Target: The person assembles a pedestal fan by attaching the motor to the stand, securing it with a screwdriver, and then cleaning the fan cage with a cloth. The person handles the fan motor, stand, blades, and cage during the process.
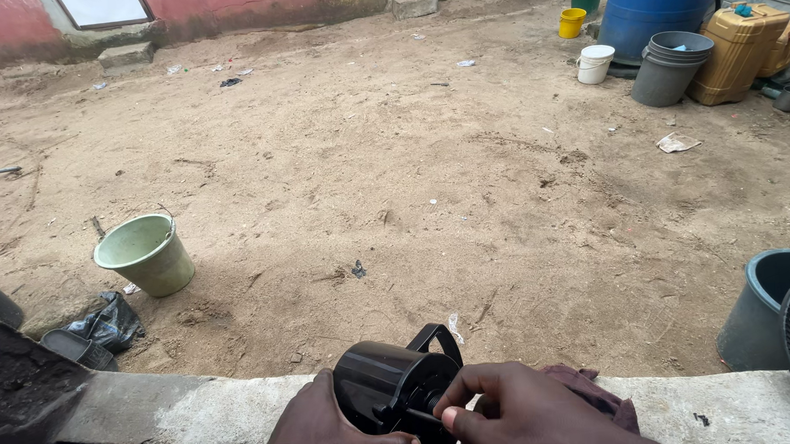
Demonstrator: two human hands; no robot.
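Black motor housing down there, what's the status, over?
Left hand cradles black motor housing on concrete ledge. Right hand pinches its shaft end. Dark red rag beside; nothing in the way.

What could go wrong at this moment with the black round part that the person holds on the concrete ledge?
1. The black motor housing rests near the edge of the concrete ledge; if the left hand loosens its grip, it might roll off onto the sand.
2. The right hand pinches a thin black piece at the housing's middle; a small part might slip and get lost in the sandy ground.
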